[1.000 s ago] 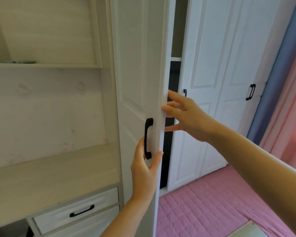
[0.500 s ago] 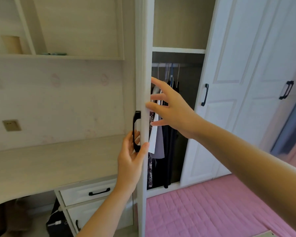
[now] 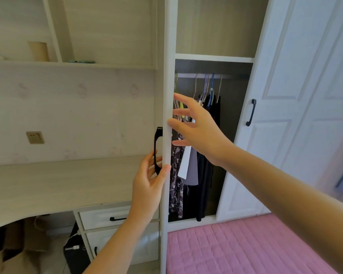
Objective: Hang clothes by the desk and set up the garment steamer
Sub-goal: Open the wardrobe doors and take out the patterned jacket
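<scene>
Swinging the door: the wardrobe door [image 3: 167, 95] is seen edge-on, swung out toward the camera, and is judged to be nearly wide enough for the clothes to be reached.
Left grip: the left hand [image 3: 147, 186] is placed at the black door handle [image 3: 157, 149], fingers loosely spread behind it and the thumb laid on the door's edge; nothing is clasped tightly.
Right grip: the right hand [image 3: 198, 129] is held wide, straight fingertips pressed against the door's edge just above the handle; nothing is held.
How it is best done: the push should be kept on the free edge, where both hands are, and the door eased fully aside so that the opening behind the right hand is left unobstructed.
Where the clothes are: the hanging clothes [image 3: 188, 167] are found directly behind and below the right hand, inside the wardrobe, on hangers [image 3: 207, 89] hooked over the rail [image 3: 232, 76] above that hand.
Long axis: the garments hang upright, long axis vertical, hooks upward, hems downward.
Desk: the desk [image 3: 57, 184] lies beside the left hand, away from the wardrobe.
Steamer: no garment steamer can be made out.
</scene>
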